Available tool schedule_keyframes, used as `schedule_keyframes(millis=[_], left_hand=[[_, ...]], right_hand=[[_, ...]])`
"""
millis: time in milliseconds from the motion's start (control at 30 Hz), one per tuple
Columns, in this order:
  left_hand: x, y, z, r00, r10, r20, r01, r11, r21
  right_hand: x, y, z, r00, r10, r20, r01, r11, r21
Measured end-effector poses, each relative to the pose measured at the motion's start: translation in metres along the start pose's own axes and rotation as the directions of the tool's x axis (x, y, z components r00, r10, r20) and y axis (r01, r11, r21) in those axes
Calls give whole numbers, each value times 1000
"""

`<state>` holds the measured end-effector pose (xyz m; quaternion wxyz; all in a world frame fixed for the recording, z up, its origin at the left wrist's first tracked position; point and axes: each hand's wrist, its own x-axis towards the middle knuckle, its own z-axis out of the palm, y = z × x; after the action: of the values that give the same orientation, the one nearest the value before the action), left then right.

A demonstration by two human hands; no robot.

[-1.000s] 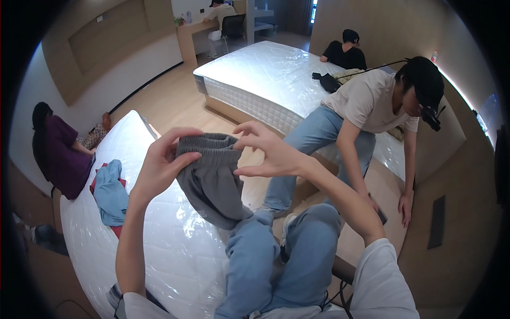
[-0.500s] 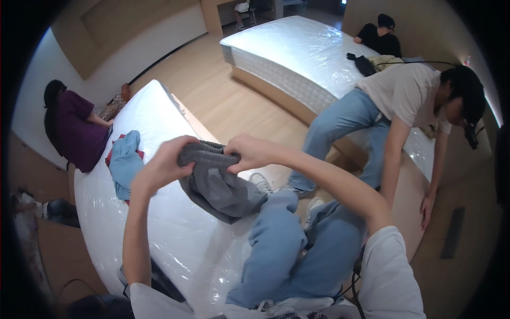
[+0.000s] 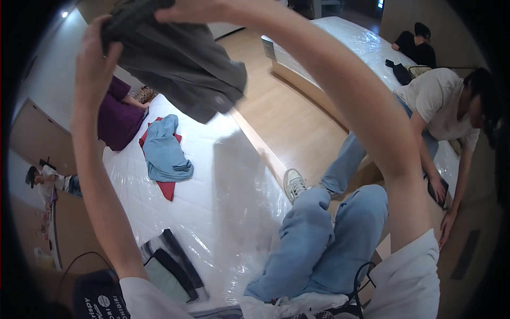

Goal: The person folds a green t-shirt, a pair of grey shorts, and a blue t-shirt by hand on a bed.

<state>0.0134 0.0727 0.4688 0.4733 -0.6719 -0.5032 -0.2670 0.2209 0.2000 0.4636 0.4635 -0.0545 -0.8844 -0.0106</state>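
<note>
Grey shorts (image 3: pixel 180 69) with a gathered elastic waistband hang in the air above the far part of the plastic-wrapped mattress (image 3: pixel 223 266). My left hand (image 3: pixel 95 64) grips one end of the waistband, thumb and fingers closed on it. At the waistband's other end my right hand (image 3: pixel 191 10) pinches the cloth; the upper edge of the view cuts off part of it. The lower part of the shorts swings out toward the right. Below them on the mattress lies a crumpled light-blue garment (image 3: pixel 167 151) over a red one (image 3: pixel 166 190).
Folded dark and grey-green cloths (image 3: pixel 172 266) lie near my left elbow. A person in a white shirt (image 3: pixel 441 98) bends over at the right. Another in purple (image 3: pixel 114 122) sits at the mattress's far left. A second wrapped mattress (image 3: pixel 340 42) stands across the wooden floor (image 3: pixel 276 117).
Both hands have risen, lifting the grey shorts up and to the left. The shorts have swung out, more spread. My view has shifted, and the folded cloths near my left elbow show more fully.
</note>
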Motion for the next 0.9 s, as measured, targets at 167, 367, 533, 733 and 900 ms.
schedule_keyframes(millis=[167,367,533,733,900], left_hand=[[21,13,-82,954,-133,-269,174,976,133],[12,-15,-190,846,-456,-277,406,887,-219],[-3,-39,-199,853,-442,-277,490,861,138],[-36,-82,-153,649,-466,601,661,737,-141],[-65,-65,-115,442,-146,885,759,586,-282]], right_hand=[[9,-80,-83,976,-138,-167,146,989,35],[27,-175,-127,999,-51,9,35,799,601],[108,-197,-56,882,456,-117,-344,794,502],[46,-127,5,928,343,147,-361,724,588],[22,-89,66,967,244,79,-256,891,376]])
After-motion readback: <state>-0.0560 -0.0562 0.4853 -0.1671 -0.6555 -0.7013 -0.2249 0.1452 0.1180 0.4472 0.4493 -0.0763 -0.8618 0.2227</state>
